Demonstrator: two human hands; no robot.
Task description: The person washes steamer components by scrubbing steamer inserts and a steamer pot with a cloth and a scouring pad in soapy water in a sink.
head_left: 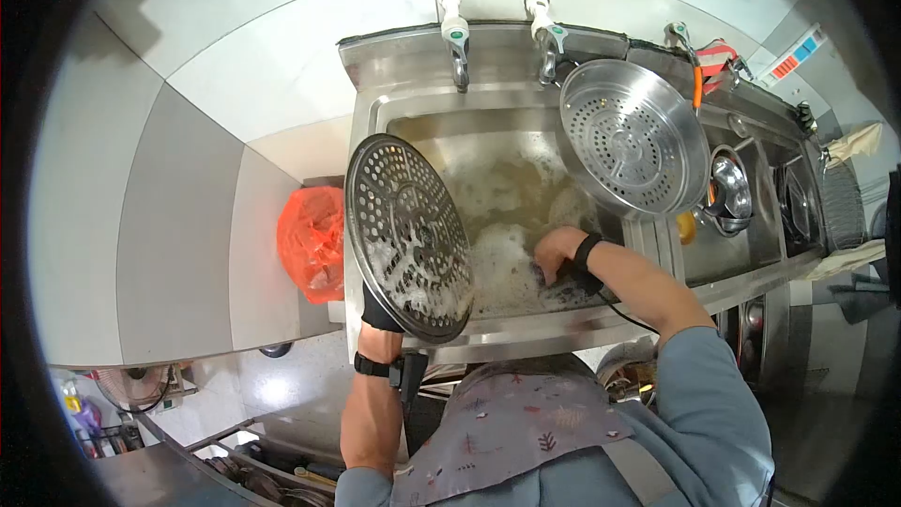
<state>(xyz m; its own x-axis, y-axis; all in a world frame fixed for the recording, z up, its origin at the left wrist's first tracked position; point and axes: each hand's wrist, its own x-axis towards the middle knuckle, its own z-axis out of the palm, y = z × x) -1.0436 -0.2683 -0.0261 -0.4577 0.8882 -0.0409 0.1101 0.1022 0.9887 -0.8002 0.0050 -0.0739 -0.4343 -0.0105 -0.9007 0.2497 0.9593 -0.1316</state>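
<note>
A round perforated metal tray (408, 235) with suds on it is tilted up at the left edge of the sink (422, 122). My left hand (379, 314), in something black, is mostly hidden behind its lower rim and supports it. My right hand (560, 252) reaches down into cloudy, foamy water in the sink; its fingertips are under the foam, and whether they hold anything cannot be seen. A steamer pan with a perforated base (633, 139) leans over the sink's right side, above and beyond my right hand.
Two taps (457, 47) (548, 47) stand behind the sink. An orange-red plastic bag (312, 244) sits left of it. On the right, another basin holds metal bowls (732, 190). Black wires hang from my wrists. Cutlery (253, 479) lies at the lower left.
</note>
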